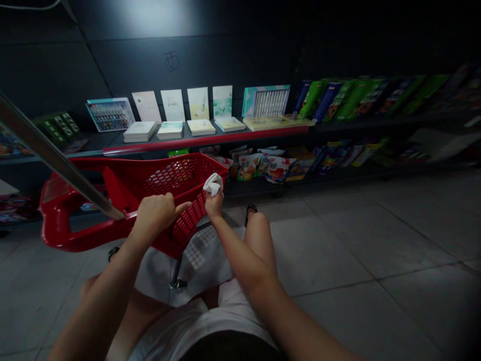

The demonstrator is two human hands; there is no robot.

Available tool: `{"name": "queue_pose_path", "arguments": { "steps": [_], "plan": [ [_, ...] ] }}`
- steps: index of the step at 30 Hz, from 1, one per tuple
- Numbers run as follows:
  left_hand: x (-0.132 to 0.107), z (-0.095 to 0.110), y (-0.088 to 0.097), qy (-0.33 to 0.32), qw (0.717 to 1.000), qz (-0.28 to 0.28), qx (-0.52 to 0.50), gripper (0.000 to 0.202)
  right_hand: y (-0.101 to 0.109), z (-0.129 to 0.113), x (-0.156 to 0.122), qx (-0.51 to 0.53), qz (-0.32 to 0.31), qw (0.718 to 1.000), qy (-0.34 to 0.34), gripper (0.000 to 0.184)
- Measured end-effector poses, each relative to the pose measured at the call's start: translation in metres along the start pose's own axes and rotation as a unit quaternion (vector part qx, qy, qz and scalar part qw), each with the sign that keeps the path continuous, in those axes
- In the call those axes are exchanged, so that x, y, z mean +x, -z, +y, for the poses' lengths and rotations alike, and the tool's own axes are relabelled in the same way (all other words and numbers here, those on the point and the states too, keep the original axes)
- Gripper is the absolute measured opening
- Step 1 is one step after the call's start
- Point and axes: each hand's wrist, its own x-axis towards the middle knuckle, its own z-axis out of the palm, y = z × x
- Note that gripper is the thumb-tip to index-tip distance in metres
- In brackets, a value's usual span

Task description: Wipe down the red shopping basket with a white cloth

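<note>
A small red plastic shopping cart (124, 231) stands in front of me, with perforated basket sides and a metal pole (56, 150) rising from it at the left. My left hand (156, 215) is closed over the cart's near rim, its thumb pointing right along the edge. At the cart's far right corner, my right hand (214, 203) grips a crumpled white cloth (213, 184) against the rim. The cloth hides part of that corner and some of my right fingers.
Behind the cart runs a shelf with a red edge strip (206, 137), bearing several white boxes (171, 130) and upright cards. Snack bags (280, 168) fill the lower shelf. Green and blue packages (349, 98) stand at the right. Grey floor tiles (338, 240) extend to the right.
</note>
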Motion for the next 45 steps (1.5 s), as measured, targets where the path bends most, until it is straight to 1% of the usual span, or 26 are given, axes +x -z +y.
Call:
{"name": "queue_pose_path", "arguments": {
  "steps": [2,6,8,10,12,13,15,18,20,22,24,26,27,28,30,31,32,33,35,36,37,38,39,42,44,45],
  "plan": [
    [-0.004,-0.005,-0.001,0.001,1.0,0.001,0.01,0.089,0.008,0.006,0.025,-0.012,0.022,1.0,-0.012,0.03],
    [-0.01,-0.01,0.0,-0.005,1.0,-0.005,0.017,0.089,0.026,0.014,0.075,-0.069,0.056,0.993,-0.075,0.036],
    [-0.012,-0.01,0.002,-0.003,1.0,-0.01,0.02,0.09,0.028,0.012,0.084,-0.08,0.06,0.991,-0.091,0.033],
    [-0.014,-0.009,0.003,0.0,1.0,-0.012,0.024,0.09,0.023,0.007,0.078,-0.079,0.061,0.991,-0.088,0.031],
    [-0.014,-0.008,0.005,0.002,1.0,-0.011,0.027,0.091,0.014,-0.002,0.054,-0.061,0.051,0.995,-0.062,0.03],
    [-0.014,-0.007,0.005,0.003,1.0,-0.013,0.027,0.091,0.008,-0.007,0.037,-0.047,0.04,0.997,-0.042,0.029],
    [-0.012,-0.007,0.006,0.005,0.999,-0.018,0.028,0.091,-0.005,-0.018,-0.006,-0.011,0.006,1.0,0.002,0.028],
    [-0.011,-0.006,0.006,0.005,0.999,-0.029,0.026,0.09,-0.023,-0.035,-0.078,0.044,-0.082,0.995,0.047,0.035],
    [-0.011,-0.007,0.006,0.007,0.999,-0.036,0.023,0.088,-0.03,-0.045,-0.119,0.092,-0.14,0.982,0.089,0.041],
    [-0.014,-0.01,0.007,0.013,0.999,-0.044,0.02,0.087,-0.029,-0.052,-0.145,0.121,-0.193,0.964,0.138,0.043],
    [-0.02,-0.015,0.008,0.016,0.998,-0.057,0.017,0.086,-0.021,-0.056,-0.153,0.116,-0.25,0.941,0.195,0.043],
    [-0.027,-0.02,0.008,0.014,0.997,-0.07,0.015,0.085,-0.008,-0.059,-0.145,0.091,-0.301,0.915,0.252,0.042],
    [-0.03,-0.023,0.009,0.014,0.997,-0.075,0.016,0.085,0.0,-0.061,-0.137,0.078,-0.305,0.911,0.267,0.043],
    [-0.034,-0.026,0.008,0.016,0.997,-0.08,0.018,0.085,0.007,-0.064,-0.127,0.065,-0.286,0.917,0.271,0.044],
    [-0.04,-0.031,0.008,0.025,0.996,-0.084,0.026,0.085,0.016,-0.07,-0.107,0.038,-0.203,0.946,0.251,0.048],
    [-0.043,-0.034,0.007,0.028,0.996,-0.086,0.028,0.085,0.018,-0.073,-0.099,0.02,-0.17,0.953,0.248,0.05],
    [-0.045,-0.036,0.006,0.028,0.995,-0.087,0.029,0.084,0.018,-0.076,-0.091,-0.002,-0.162,0.951,0.263,0.05],
    [-0.048,-0.038,0.005,0.025,0.996,-0.086,0.029,0.084,0.017,-0.078,-0.084,-0.027,-0.18,0.937,0.297,0.049],
    [-0.052,-0.042,0.004,0.014,0.996,-0.083,0.027,0.084,0.012,-0.076,-0.071,-0.085,-0.264,0.883,0.378,0.042],
    [-0.054,-0.045,0.003,0.01,0.996,-0.082,0.026,0.084,0.012,-0.073,-0.063,-0.119,-0.297,0.857,0.404,0.037],
    [-0.057,-0.047,0.002,0.008,0.996,-0.082,0.027,0.084,0.012,-0.068,-0.054,-0.155,-0.316,0.839,0.414,0.033],
    [-0.059,-0.049,0.002,0.007,0.996,-0.082,0.029,0.083,0.015,-0.062,-0.043,-0.192,-0.32,0.833,0.409,0.03],
    [-0.061,-0.051,0.001,0.007,0.996,-0.083,0.03,0.082,0.02,-0.055,-0.032,-0.228,-0.311,0.836,0.39,0.027],
    [-0.065,-0.055,0.001,0.011,0.996,-0.085,0.035,0.079,0.038,-0.037,-0.004,-0.31,-0.245,0.866,0.305,0.022],
    [-0.067,-0.056,0.002,0.016,0.996,-0.086,0.035,0.078,0.047,-0.031,0.0,-0.337,-0.205,0.878,0.271,0.022],
    [-0.068,-0.057,0.002,0.018,0.995,-0.088,0.034,0.078,0.048,-0.03,-0.004,-0.344,-0.201,0.875,0.275,0.022]
  ]
}}
